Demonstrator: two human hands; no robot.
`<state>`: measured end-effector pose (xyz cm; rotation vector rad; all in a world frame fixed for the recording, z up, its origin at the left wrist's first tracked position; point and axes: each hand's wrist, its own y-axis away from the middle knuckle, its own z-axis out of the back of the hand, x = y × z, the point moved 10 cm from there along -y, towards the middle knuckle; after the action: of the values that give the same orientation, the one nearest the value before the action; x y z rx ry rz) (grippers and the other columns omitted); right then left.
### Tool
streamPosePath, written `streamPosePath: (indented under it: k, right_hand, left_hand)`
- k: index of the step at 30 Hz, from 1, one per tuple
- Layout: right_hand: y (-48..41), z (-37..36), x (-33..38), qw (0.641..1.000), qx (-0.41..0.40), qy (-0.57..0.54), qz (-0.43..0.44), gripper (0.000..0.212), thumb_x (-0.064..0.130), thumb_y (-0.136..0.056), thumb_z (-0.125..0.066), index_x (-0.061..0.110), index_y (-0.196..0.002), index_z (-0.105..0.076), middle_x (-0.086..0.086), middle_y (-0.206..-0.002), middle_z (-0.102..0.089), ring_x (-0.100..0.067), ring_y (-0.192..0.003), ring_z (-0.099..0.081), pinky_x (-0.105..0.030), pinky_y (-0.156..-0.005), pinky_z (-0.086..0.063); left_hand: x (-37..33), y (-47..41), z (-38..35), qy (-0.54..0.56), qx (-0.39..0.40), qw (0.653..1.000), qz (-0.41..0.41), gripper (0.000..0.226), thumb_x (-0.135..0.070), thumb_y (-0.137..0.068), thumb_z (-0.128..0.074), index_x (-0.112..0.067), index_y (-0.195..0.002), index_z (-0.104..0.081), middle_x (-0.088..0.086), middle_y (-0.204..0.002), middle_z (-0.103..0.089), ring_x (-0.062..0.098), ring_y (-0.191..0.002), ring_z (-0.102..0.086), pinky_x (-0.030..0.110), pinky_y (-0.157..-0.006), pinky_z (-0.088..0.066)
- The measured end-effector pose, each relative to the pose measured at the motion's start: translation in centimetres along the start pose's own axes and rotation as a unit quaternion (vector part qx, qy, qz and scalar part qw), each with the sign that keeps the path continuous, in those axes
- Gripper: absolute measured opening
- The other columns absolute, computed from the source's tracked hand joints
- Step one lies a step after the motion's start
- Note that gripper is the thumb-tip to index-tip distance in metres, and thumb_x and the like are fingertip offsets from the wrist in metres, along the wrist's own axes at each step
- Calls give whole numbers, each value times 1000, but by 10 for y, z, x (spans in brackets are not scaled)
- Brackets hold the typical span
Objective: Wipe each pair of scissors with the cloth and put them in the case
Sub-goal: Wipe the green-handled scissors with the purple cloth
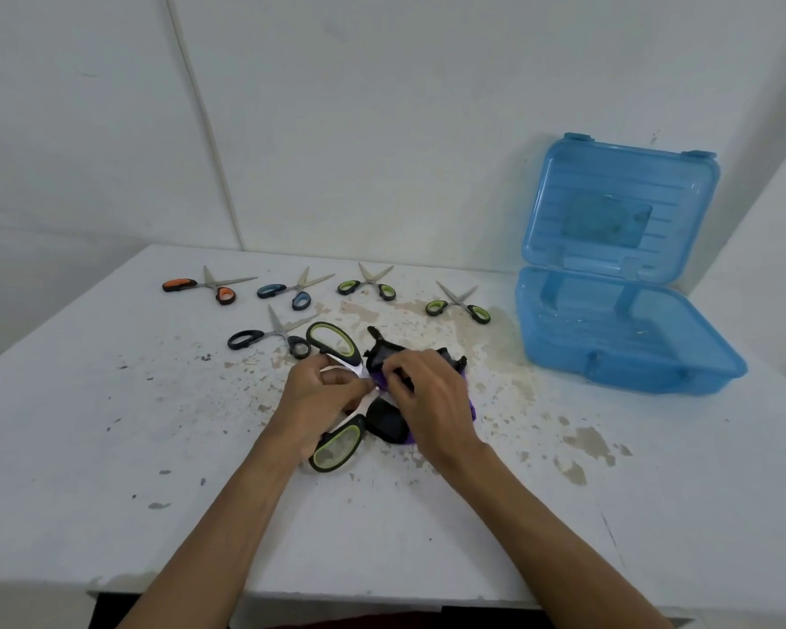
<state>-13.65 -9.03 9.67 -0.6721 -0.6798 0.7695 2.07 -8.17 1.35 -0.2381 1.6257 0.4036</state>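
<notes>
Centrally, on the worn white table (110,424), the left hand (323,397) grips the large green-and-black scissors (334,342) near the pivot, fingers curled round the metal; the two handle loops are spread wide, one pointing away from the person and one towards them; the right hand (432,392) pinches a dark cloth (386,422) with a purple edge, bunched over the blades, which are hidden beneath it; cloth and scissors lie low over the tabletop, just in front of the person. Behind the hands, five more pairs lie on the table, all with blades apart: an orange-handled pair (198,286) far left, a blue-handled pair (291,290) beside it, a green-handled pair (367,286) next along, a second green-handled pair (457,304) nearest the case, and a black-handled pair (268,340) closer in, just beside the upper handle loop. To the right stands the blue translucent case (631,370), open, its lid upright against the wall; no scissors lie in its tray.
</notes>
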Motion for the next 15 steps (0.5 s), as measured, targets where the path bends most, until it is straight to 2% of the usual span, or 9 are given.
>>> streamPosePath:
  k: [4,6,8,11,13,15]
  right_hand:
    - [-16,1,-48,994,11,14,-105,9,8,-92,-66,16,-87,-65,5,-79,-65,-13,-72,-54,-31,-64,-47]
    - [-18,10,-76,984,-10,-13,-175,5,14,-93,-67,19,-92,-65,9,-83,-66,-10,-76,-58,-26,-69,-48]
    - [-14,28,-98,964,-67,-72,-248,10,13,-93,-68,19,-100,-64,10,-91,-68,-6,-77,-62,-22,-70,-51]
    - [-1,47,-121,911,-143,-171,-347,14,10,-96,-64,18,-107,-59,3,-101,-67,-10,-79,-67,-26,-70,-59]
    - [2,53,-114,900,-151,-210,-352,14,9,-97,-63,19,-105,-57,4,-100,-65,-16,-82,-70,-29,-70,-61]
    - [-1,48,-90,905,-121,-250,-321,17,7,-96,-65,21,-103,-58,8,-98,-65,-16,-85,-71,-27,-71,-61]
  left_hand:
    - [1,3,-4,-3,18,1000,-5,28,-1,-81,-82,8,-100,-63,8,-71,-64,19,-62,-55,31,-66,-51]
    - [3,2,-2,3,16,1000,2,28,-1,-81,-82,7,-101,-65,9,-73,-67,21,-66,-58,32,-66,-53]
    - [2,2,-1,11,12,1000,8,30,-3,-81,-82,9,-103,-64,14,-77,-69,26,-71,-58,36,-69,-50]
    - [1,0,3,4,3,1000,8,32,-5,-83,-82,9,-105,-65,26,-92,-73,27,-73,-61,34,-67,-51]
    - [2,0,3,-1,1,1000,8,29,-6,-83,-82,6,-105,-67,28,-99,-73,27,-74,-61,34,-68,-51]
    - [2,0,3,-4,-6,1000,8,29,-6,-83,-82,5,-106,-68,28,-98,-73,27,-74,-61,36,-70,-51]
